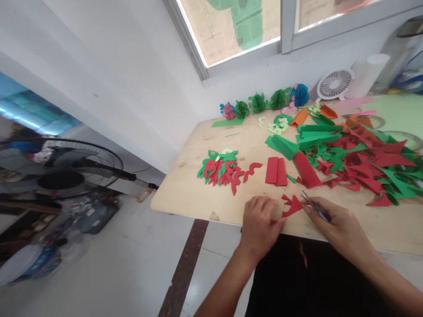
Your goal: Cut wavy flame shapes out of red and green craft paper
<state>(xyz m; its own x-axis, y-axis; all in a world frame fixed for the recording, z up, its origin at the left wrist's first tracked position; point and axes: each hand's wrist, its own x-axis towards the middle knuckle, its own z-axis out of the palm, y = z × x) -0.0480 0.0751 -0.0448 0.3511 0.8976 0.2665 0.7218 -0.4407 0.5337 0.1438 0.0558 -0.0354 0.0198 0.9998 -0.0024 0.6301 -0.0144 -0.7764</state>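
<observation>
At the table's front edge my left hand [262, 222] has its fingers curled over a piece of red paper, part of which shows by the thumb. Small red scraps [293, 205] lie on the table between my two hands. My right hand [333, 222] is closed around a pair of scissors [316, 208], whose metal tips point up and left. Beyond my hands are folded red paper strips [276, 171]. Farther left lies a pile of curved red and green cut-outs [220, 168].
A large heap of red and green scraps [370, 163] covers the right side of the wooden table [185, 189]. Paper ornaments [258, 103] and a small white fan [335, 84] line the wall. A black standing fan [61, 179] is at the left.
</observation>
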